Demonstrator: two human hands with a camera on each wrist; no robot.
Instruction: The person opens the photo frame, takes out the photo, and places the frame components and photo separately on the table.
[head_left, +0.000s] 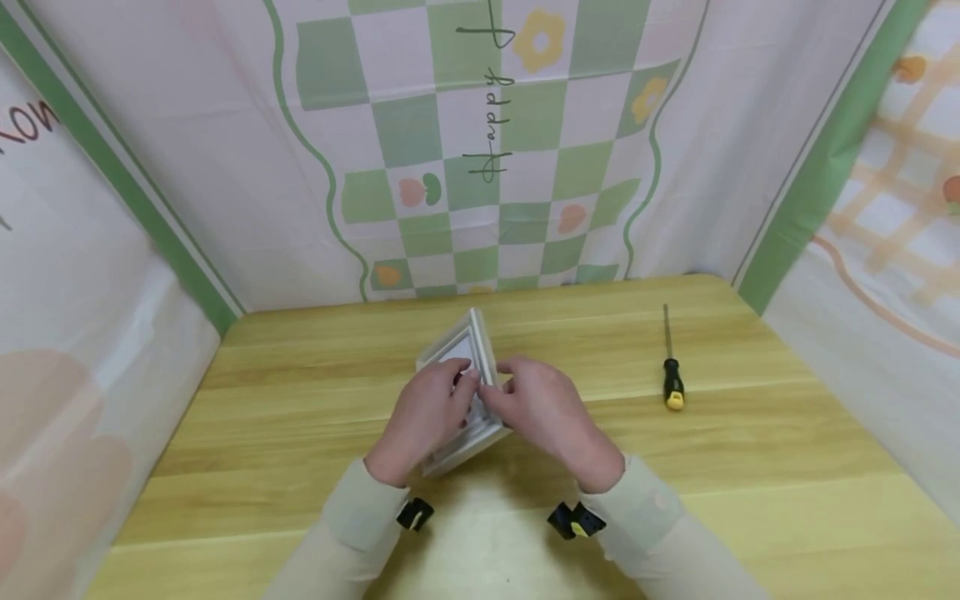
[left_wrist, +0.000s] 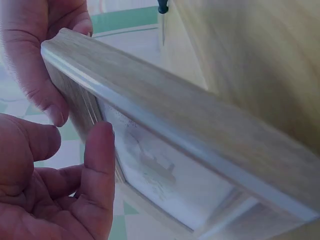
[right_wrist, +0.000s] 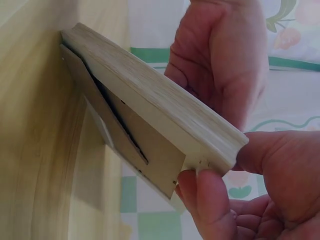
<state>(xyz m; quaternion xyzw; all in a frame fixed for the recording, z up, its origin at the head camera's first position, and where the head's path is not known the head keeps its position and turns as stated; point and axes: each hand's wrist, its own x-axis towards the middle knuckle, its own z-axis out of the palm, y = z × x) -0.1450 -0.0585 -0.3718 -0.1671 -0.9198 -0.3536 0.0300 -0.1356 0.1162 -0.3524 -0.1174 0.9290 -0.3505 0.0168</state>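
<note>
Picture frame [head_left: 485,348] of pale wood-grain, rectangular, tilted at the centre of the head view over the yellowish wooden counter [head_left: 285,400]. Pinched by a corner between thumb and fingers of the right hand [head_left: 551,410]. Before the whitish printed sheet [left_wrist: 170,180], left hand [head_left: 426,408] loosely bent, holding nothing; contact impossible to tell. Greyish-brown flap [right_wrist: 94,95] ajar behind. Black-and-yellow-handled steel screwdriver [head_left: 672,379] at middle right.

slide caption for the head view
Right hand grips a pale rectangular picture frame, left hand at its front; a black-and-yellow screwdriver lies on the light wooden table.
</note>
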